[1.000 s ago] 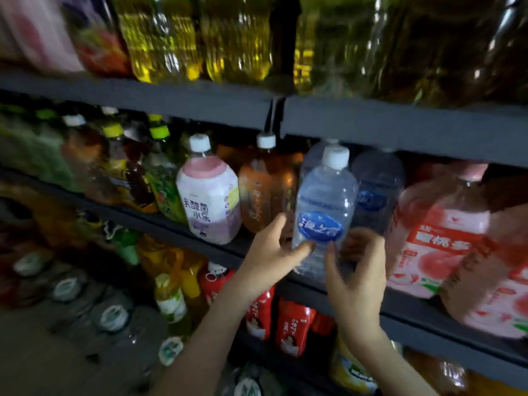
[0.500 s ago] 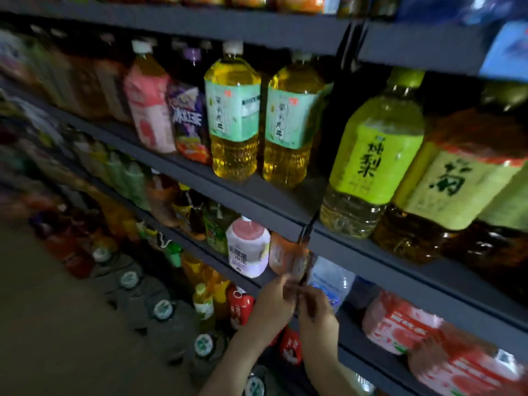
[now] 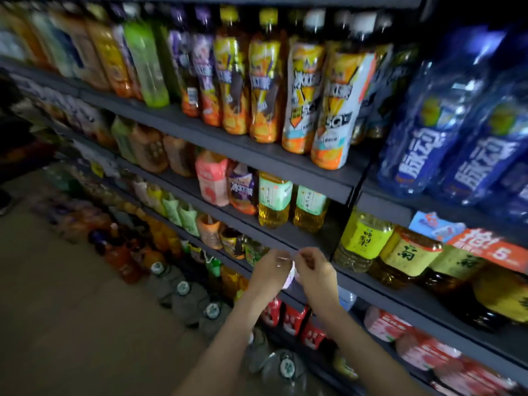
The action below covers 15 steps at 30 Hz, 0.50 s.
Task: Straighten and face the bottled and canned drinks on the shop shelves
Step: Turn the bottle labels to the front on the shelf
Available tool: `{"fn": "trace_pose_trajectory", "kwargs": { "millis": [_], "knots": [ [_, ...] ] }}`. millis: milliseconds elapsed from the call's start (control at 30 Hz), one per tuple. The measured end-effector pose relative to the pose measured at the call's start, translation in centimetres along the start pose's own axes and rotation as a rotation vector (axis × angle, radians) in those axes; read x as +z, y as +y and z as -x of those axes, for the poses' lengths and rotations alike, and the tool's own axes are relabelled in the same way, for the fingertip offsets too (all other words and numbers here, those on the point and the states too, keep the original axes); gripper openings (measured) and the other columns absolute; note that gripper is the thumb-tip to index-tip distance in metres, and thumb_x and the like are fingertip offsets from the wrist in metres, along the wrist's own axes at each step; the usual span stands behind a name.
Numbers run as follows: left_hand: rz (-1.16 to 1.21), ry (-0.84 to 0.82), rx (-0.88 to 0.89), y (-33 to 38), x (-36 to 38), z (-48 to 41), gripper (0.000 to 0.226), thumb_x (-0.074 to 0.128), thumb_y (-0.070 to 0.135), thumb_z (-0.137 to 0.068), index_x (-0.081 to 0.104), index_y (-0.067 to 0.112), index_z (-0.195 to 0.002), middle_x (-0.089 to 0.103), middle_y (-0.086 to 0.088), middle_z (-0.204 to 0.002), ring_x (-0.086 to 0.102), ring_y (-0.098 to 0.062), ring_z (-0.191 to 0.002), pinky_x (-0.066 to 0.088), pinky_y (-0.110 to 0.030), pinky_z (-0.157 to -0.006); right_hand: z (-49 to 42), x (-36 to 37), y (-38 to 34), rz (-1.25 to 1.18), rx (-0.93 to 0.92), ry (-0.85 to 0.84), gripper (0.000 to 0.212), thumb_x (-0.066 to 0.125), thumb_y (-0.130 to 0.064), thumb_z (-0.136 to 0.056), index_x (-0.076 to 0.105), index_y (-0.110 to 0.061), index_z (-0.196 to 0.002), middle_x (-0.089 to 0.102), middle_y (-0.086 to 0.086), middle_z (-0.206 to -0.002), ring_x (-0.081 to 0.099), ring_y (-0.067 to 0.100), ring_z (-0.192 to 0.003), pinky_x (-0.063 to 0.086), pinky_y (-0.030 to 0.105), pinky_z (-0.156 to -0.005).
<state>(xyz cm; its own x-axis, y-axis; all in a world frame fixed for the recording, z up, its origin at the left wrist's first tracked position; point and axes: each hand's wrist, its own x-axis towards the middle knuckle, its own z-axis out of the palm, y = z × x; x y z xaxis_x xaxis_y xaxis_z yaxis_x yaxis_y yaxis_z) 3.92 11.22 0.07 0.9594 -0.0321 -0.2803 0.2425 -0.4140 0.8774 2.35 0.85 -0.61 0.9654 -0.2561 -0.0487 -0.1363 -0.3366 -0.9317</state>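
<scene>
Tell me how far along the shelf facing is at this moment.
Done: the orange-labelled bottles and yellow tea bottles stand upright, labels forward. In hand: the left hand and right hand pinch a small pale item; I cannot tell what. Left: the lower rows are too blurred to judge.

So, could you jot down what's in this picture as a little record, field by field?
Place: drink shelves, dim and blurred.
Hands: left hand and right hand raised, fingertips together, fingers curled.
Held: too blurred to tell.
Top shelf: orange-labelled bottles, standing in rows.
Right bay: blue bottles.
Floor: large water jugs.
</scene>
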Motion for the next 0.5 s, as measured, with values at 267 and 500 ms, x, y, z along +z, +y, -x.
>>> {"fn": "trace_pose_trajectory", "kwargs": {
  "millis": [267, 500],
  "knots": [
    [-0.101, 0.020, 0.146, 8.8, -8.5, 0.0, 0.023, 0.046, 0.028, -0.098, 0.055, 0.017, -0.115, 0.058, 0.003, -0.102, 0.056, -0.012, -0.090, 0.043, -0.021, -0.070, -0.6, -1.4, -10.0, -0.002, -0.075, 0.086, 0.010, 0.059, -0.010, -0.091, 0.059, -0.019, -0.087, 0.061, -0.005, -0.082, 0.053, 0.004, -0.074, 0.039, 0.006, -0.058],
    [0.072, 0.181, 0.122, 11.4, -10.7, 2.2, 0.011, 0.049, 0.025, -0.094, 0.059, 0.021, -0.099, 0.059, 0.005, -0.090, 0.055, -0.011, -0.085, 0.039, -0.017, -0.066, -0.8, -0.9, -13.4, -0.074, -0.076, 0.067, 0.005, 0.062, -0.011, -0.088, 0.060, -0.013, -0.092, 0.062, 0.000, -0.083, 0.057, 0.020, -0.084, 0.038, 0.026, -0.076]
  ]
}}
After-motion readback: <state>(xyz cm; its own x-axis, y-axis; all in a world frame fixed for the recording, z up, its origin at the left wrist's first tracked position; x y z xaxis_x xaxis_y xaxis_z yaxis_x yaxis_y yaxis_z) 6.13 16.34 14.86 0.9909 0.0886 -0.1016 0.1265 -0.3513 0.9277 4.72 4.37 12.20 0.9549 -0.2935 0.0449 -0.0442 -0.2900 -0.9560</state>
